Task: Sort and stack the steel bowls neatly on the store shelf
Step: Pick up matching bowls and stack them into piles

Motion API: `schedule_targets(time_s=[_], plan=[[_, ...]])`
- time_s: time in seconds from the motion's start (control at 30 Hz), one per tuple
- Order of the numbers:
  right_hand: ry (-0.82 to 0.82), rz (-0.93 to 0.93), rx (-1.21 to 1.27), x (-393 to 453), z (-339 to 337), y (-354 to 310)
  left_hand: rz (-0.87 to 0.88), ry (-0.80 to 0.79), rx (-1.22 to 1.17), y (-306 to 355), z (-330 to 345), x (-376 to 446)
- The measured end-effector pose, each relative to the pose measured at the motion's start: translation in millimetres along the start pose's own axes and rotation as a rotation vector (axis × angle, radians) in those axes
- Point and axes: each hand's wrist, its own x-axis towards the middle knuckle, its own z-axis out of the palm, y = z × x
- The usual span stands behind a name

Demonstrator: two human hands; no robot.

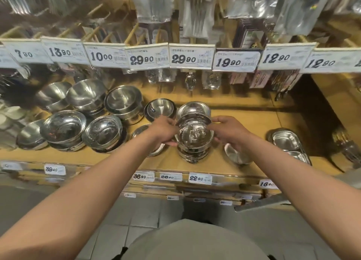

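Bare shelf board (254,123) open at 3 o'clock of the bowl stack (193,142); crowded bowls (101,130) at 9, hanging price tags (191,56) at 12.

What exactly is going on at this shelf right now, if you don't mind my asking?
A person is tidying steel bowls on a store shelf. Both hands hold one small bowl by its rim, the left hand on one side and the right hand on the other, on top of a stack of similar bowls. Further bowl stacks stand to the left, and steel trays lie to the right.
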Motion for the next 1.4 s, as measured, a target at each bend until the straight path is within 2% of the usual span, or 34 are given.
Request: schedule_targets(time_s=[0.17,0.37,0.73,0.93,1.4], plan=[[-0.010,-0.086,-0.080,12,-6,10,-0.094,0.100,-0.166,-7,20,7],[-0.011,-0.176,-0.203,16,-16,18,-0.117,0.189,-0.305,-15,37,6],[-0.109,-0.213,-0.212,26,-8,40,-0.128,0.282,-0.343,-36,43,1],[-0.154,-0.203,-0.110,30,-7,45,-0.117,0.277,-0.331,-35,45,-3],[-0.078,-0.157,-0.024,25,3,46,-0.100,0.245,-0.238,-26,34,3]])
